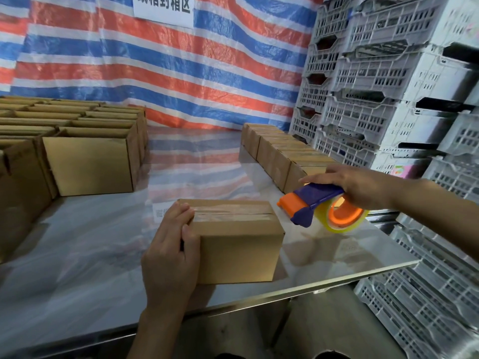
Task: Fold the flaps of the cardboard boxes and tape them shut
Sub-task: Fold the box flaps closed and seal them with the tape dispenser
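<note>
Bg: striped red/blue/white tarp (181, 60) across the back, shiny metal table (90, 255) in front.

Hidden / unclear:
- White sign (163, 7) at top centre is cut by the frame edge, txt only partly readable.
- Open boxes (90, 164), upper left, run off the left edge. Flaps are up and the view is too shallow to see what's inside.
- Grey crates (375, 73) stacked down the right side, partly cut off. Dark gaps, can't tell the contents.
- Grey shapes under the table at the bottom edge, can't ID.

Task items:
- Box (238, 250) at frame centre, on the table. Flaps are down, clear tape along the top seam. Its left end is covered by the left hand (171, 255), which grips it with fingers curled over the top edge.
- Right hand (363, 187), centre right, is wrapped round a purple/orange tape dispenser (311, 200). Fingertips mostly hidden behind it. Tape roll (342, 221) sits in it. The dispenser is just right of the box, not touching.
- Row of closed boxes (280, 151) behind the right hand, lined along the crates.
</note>
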